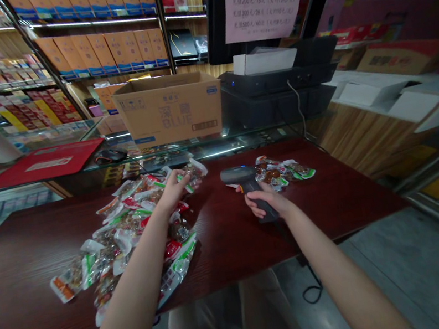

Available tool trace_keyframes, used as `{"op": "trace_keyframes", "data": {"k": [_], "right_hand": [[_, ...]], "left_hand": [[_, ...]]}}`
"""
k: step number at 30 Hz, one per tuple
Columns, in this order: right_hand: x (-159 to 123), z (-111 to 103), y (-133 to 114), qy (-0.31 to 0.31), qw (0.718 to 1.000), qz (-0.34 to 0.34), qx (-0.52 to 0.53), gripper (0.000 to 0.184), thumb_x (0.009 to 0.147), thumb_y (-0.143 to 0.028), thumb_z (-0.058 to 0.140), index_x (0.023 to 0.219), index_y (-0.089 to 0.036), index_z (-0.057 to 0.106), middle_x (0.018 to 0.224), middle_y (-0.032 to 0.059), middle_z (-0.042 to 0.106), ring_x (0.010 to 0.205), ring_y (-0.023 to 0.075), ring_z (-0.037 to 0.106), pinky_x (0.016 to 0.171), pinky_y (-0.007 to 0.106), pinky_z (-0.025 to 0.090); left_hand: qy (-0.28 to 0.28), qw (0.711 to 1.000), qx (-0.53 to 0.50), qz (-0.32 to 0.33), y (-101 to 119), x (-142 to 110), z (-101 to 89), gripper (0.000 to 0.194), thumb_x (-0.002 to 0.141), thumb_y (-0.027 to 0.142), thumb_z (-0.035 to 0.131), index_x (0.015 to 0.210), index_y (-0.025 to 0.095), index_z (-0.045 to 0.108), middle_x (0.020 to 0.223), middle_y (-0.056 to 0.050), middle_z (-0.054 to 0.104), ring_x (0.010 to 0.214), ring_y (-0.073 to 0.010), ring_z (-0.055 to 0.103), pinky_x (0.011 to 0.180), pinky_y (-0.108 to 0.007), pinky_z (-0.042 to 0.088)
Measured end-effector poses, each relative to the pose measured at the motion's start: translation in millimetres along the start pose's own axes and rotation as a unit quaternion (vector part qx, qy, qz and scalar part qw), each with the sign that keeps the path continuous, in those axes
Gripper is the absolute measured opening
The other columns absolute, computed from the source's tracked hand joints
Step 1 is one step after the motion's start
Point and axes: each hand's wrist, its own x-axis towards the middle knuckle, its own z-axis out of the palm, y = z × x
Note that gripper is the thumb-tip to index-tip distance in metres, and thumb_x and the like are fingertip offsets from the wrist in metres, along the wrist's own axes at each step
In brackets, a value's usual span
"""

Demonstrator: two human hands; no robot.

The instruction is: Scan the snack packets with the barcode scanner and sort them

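My right hand (265, 201) is wrapped round the handle of a dark grey barcode scanner (238, 174), its head pointing left over the table. At the far end of a loose heap of clear snack packets (128, 224), my left hand (175, 190) is closed on a snack packet (194, 173) with a clear, pale edge. The heap's packets hold brown food and carry red, green and orange printing. Just beyond the scanner lies a smaller group of similar packets (283, 169). My left forearm covers part of the large heap.
A dark red wooden table (224, 242) bears the packets. Behind it, a glass counter holds an open cardboard box (171, 111), a red mat (44, 163), a computer mouse (111, 155) and black equipment (276, 99). The scanner's cable (313, 289) hangs below the table's front edge.
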Motion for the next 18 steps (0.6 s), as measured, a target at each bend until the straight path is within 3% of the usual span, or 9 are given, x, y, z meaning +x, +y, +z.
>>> {"op": "trace_keyframes", "data": {"k": [5,12,15,18], "right_hand": [[1,5,1,-0.006,1.000,0.012,-0.021,0.031,0.080,-0.029,0.063,0.107,-0.018,0.051,0.056,-0.0098,0.050,0.031,0.0050,0.040,0.034,0.019,0.036],[2,8,3,-0.015,0.999,0.002,-0.037,0.025,0.080,-0.027,0.063,0.098,-0.018,0.050,0.054,-0.0100,0.050,0.032,0.0052,0.041,0.035,0.018,0.037],[2,7,3,-0.014,1.000,0.002,-0.024,0.025,0.080,-0.027,0.063,0.099,-0.018,0.050,0.055,-0.0098,0.051,0.032,0.0052,0.041,0.035,0.018,0.036],[1,3,2,-0.007,1.000,-0.008,0.001,0.029,0.079,-0.030,0.062,0.104,-0.018,0.051,0.055,-0.0097,0.050,0.031,0.0051,0.038,0.034,0.019,0.035]], "left_hand": [[-0.014,1.000,0.019,-0.001,-2,0,0.1,0.042,0.069,0.041,0.073,0.090,0.022,0.042,0.082,0.003,0.061,0.067,-0.0136,0.066,0.067,-0.031,0.055],[0.057,0.984,0.170,0.015,-10,6,-2.6,0.037,0.069,0.042,0.071,0.093,0.021,0.053,0.068,0.004,0.054,0.053,-0.0112,0.052,0.048,-0.022,0.040],[0.049,0.978,0.200,0.030,-7,5,-1.4,0.032,0.069,0.042,0.069,0.089,0.021,0.054,0.065,0.004,0.052,0.055,-0.0123,0.050,0.051,-0.023,0.040],[0.054,0.958,0.268,0.087,1,3,4.0,0.022,0.069,0.035,0.067,0.081,0.021,0.054,0.069,0.003,0.054,0.066,-0.0150,0.053,0.064,-0.026,0.044]]}}
